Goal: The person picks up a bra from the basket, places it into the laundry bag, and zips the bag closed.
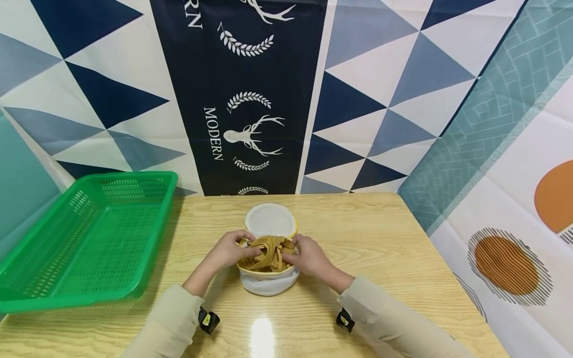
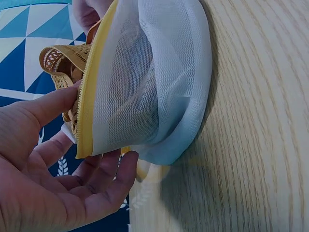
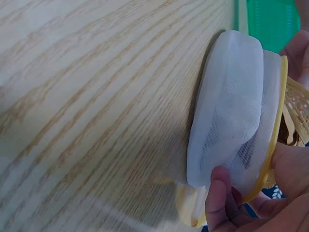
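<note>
A white mesh laundry bag (image 1: 268, 284) with a yellow zip rim stands on the table, its round lid (image 1: 270, 220) flipped back behind it. Bunched in its mouth is a tan, lace-edged garment (image 1: 268, 251) with straps, perhaps a bra. My left hand (image 1: 233, 249) grips the bag's left side, thumb over the zip rim against the garment, fingers outside under the mesh. On the opposite side, my right hand (image 1: 311, 256) holds the rim, with its thumb reaching inside and fingertips curled on the outer mesh (image 3: 227, 111). The garment's lower part is hidden within the bag.
A large green plastic basket (image 1: 147, 248) stands at the left of the wooden table (image 1: 358, 228). Patterned cloth (image 1: 367, 99) hangs behind the table and along its right side. Dark straps with small devices (image 1: 209, 320) sit at both wrists.
</note>
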Demonstrator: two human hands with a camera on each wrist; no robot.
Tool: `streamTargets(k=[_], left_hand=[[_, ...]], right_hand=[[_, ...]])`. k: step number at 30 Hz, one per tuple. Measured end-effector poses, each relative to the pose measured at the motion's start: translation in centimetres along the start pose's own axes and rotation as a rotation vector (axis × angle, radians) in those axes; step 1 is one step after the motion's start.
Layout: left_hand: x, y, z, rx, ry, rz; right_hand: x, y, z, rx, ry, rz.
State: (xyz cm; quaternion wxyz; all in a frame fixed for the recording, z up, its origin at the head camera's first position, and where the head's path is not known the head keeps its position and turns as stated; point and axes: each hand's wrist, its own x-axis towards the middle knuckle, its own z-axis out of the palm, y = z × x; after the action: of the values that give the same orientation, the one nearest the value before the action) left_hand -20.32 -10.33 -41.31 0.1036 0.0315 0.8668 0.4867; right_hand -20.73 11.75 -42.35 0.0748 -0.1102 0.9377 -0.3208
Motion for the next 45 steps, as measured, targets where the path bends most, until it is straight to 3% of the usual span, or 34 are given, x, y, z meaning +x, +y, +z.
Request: streamTargets(k=[12,20,31,37,42,45], left_hand=[[-0.4,0.4,0.3,0.069,0.044,0.043],[-0.2,0.6,0.6,0.109,0.056,0.049],[-0.1,0.5,0.5,0.122,0.061,0.065],[-0.1,0.0,-0.1,0.078,0.003,0.061],[-0.3,0.1,-0.6,0.060,-0.091,0.033],[-0.4,0.3,-0.7,0.036,-0.109,0.009]], right_hand=[[0.0,0.0,-1.1,0.124,-0.081,0.079],[0.5,-0.7,-1.6,0.120,-0.065,0.156],[0.8,-1.5,-2.0,0.046,-0.160,0.200],[0.6,-1.6,-1.8,0.060,-0.158,0.213],[0.4,-1.6,-1.5,0.073,-0.147,0.203],[0.2,-1.5,-1.3,0.081,-0.138,0.193]])
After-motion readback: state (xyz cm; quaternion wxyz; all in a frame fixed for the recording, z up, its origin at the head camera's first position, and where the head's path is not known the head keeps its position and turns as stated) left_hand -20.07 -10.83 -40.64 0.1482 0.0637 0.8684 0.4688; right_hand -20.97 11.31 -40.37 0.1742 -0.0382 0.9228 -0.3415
